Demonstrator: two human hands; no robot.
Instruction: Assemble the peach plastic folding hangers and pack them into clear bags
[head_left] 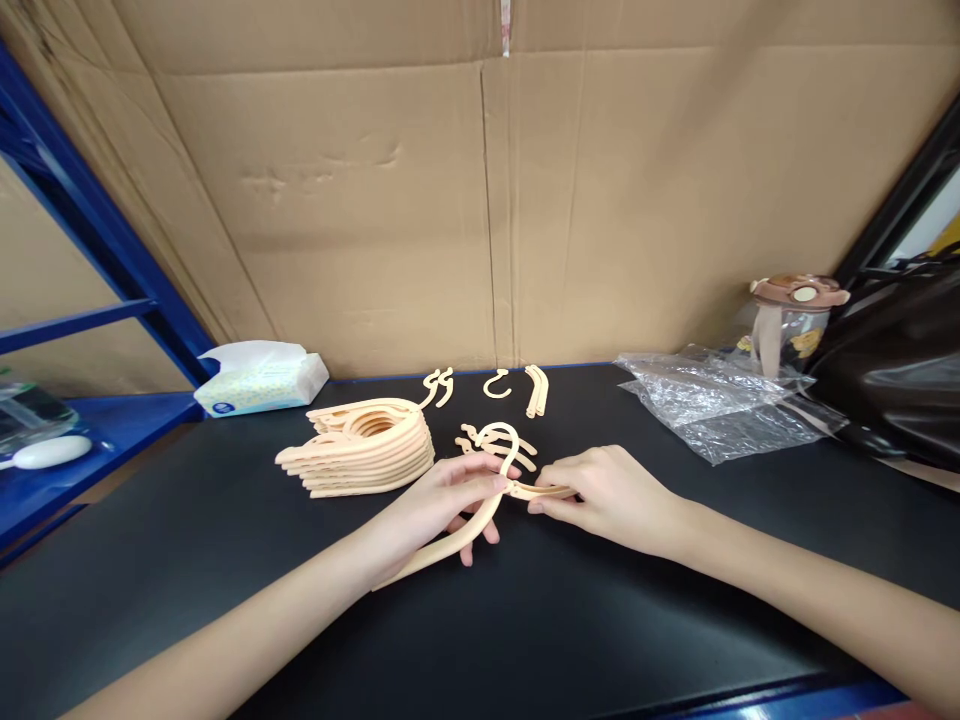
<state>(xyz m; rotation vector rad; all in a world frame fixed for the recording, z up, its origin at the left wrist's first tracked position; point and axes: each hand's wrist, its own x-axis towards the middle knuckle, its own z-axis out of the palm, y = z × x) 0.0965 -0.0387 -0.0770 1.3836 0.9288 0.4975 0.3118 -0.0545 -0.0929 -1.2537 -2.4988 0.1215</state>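
Note:
Above the black tabletop, my left hand [454, 495] is closed on a cream plastic clothes hanger [457, 540], pinching it near the base of its upright hook. One long arm of the hanger runs down under my left wrist. My right hand [600, 495] is closed round the shorter-looking arm piece [536, 491] that meets the hook at the joint; its far end is hidden in my fingers. Just behind my hands lie several loose cream hanger arms [529, 447], partly covered by the hook. To the left of my left hand sits a stack of folded cream hangers [367, 465].
Along the back lie small hanger pieces [445, 386], a loose hook [496, 384] and curved arms [537, 390]. A tissue pack [262, 378] stands back left. Clear plastic bags [712, 400], a drinking bottle [799, 320] and a dark bag [900, 370] occupy the right. Cardboard [337, 220] walls the back.

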